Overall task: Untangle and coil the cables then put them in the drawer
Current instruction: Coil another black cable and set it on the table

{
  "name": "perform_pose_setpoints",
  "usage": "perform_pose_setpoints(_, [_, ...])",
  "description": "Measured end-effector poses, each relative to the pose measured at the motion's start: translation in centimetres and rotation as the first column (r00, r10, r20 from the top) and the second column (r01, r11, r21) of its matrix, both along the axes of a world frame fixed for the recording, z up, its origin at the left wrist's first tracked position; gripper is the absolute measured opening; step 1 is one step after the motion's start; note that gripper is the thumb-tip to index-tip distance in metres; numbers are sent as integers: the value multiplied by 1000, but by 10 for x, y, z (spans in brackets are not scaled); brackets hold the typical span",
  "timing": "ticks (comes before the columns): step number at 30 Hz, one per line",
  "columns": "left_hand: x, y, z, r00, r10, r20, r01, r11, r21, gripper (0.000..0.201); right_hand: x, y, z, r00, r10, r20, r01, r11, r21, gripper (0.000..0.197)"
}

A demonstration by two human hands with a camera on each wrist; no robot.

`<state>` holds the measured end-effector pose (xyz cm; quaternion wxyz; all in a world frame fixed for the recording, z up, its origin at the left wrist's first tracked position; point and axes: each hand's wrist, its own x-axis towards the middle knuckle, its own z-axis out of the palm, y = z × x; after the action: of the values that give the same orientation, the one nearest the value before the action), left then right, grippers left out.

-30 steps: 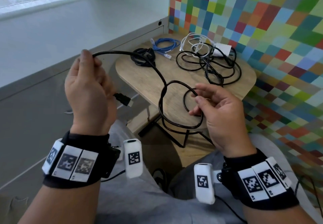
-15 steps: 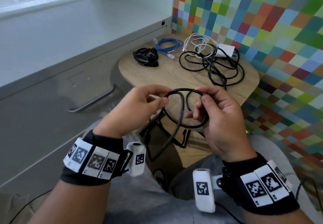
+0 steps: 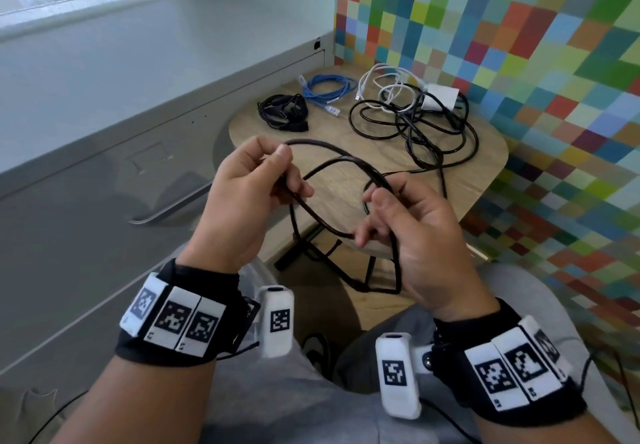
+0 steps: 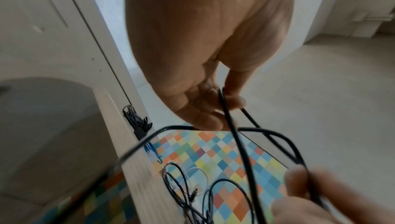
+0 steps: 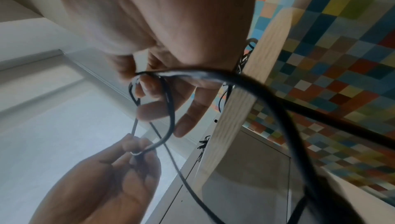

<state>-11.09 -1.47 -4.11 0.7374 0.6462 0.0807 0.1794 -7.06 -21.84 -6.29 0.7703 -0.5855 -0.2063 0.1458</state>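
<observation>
the step in hand looks like coiling: the left hand pinches the black cable between thumb and curled fingers, and the right hand grips the gathered loops, both held in the air in front of the near edge of the surface. the next move probably calls for laying another turn into the right hand's bundle, minding the strand trailing back to the tangled pile. the drawer at the left appears closed, with open room between it and the surface.
</observation>
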Motion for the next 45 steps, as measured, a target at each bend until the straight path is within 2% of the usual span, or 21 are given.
perform_pose_setpoints(3, [1,-3,1,994,63,93,-53,993,-105,21,0,4,-3,997,-73,-38,73,997,12,24])
perform_pose_setpoints(5, [0,1,3,990,29,137,-8,989,-151,18,3,2,-2,994,-98,-54,100,995,27,28])
perform_pose_setpoints(8, [-5,12,7,973,-202,107,214,970,-112,9,8,-5,1,989,-151,-8,151,988,22,25])
perform_pose_setpoints(10, [-8,16,6,936,-351,-3,351,936,3,31,8,-7,1,985,-164,45,165,986,-12,23])
perform_pose_setpoints(11, [-9,15,5,924,-378,-54,381,923,58,39,7,-7,1,985,-161,63,164,986,-38,24])
perform_pose_setpoints(13, [-8,11,2,942,-316,-113,332,924,188,42,4,-5,-1,987,-142,72,147,986,-78,24])
perform_pose_setpoints(15, [-4,6,0,984,-166,-69,179,944,277,36,3,-3,-2,990,-138,39,141,987,-72,23])
perform_pose_setpoints(16, [-2,7,0,996,-90,-22,93,963,253,34,3,-3,-1,989,-150,7,150,987,-54,23])
perform_pose_setpoints(19, [1,19,1,997,73,24,-73,997,14,33,10,-8,0,975,-209,-69,209,978,-14,23])
perform_pose_setpoints(21, [-2,28,3,999,39,-21,-39,999,-14,30,14,-11,0,972,-223,-76,223,975,-7,22])
perform_pose_setpoints(24, [-7,29,5,984,-139,-113,150,984,99,30,13,-11,-1,979,-203,-15,202,978,-47,23])
perform_pose_setpoints(26, [-7,25,4,970,-191,-148,210,969,128,35,11,-8,-2,987,-151,50,156,982,-104,23])
perform_pose_setpoints(29, [-7,15,2,970,-168,-175,208,947,246,25,6,-5,-2,994,-90,61,98,983,-152,22])
perform_pose_setpoints(31, [-5,14,2,991,-36,-127,75,945,318,23,5,-5,-2,995,-101,-8,99,987,-129,20])
perform_pose_setpoints(34, [-1,25,6,960,277,30,-277,938,208,21,8,-8,-2,992,-106,-62,106,994,-4,27])
perform_pose_setpoints(37, [-4,38,10,869,477,133,-484,875,24,17,11,-14,-1,999,-12,-40,17,993,115,30])
perform_pose_setpoints(39, [-7,43,13,827,532,180,-530,846,-65,18,10,-15,-1,997,73,22,-75,992,99,22])
perform_pose_setpoints(41, [-10,46,17,828,522,203,-506,853,-129,20,7,-15,-2,990,116,80,-116,993,-7,28])
perform_pose_setpoints(43, [-12,44,20,848,487,209,-458,872,-172,23,4,-13,-5,988,74,134,-56,990,-130,33])
perform_pose_setpoints(45, [-14,37,22,868,448,217,-415,892,-180,30,3,-10,-8,979,0,204,38,982,-185,34])
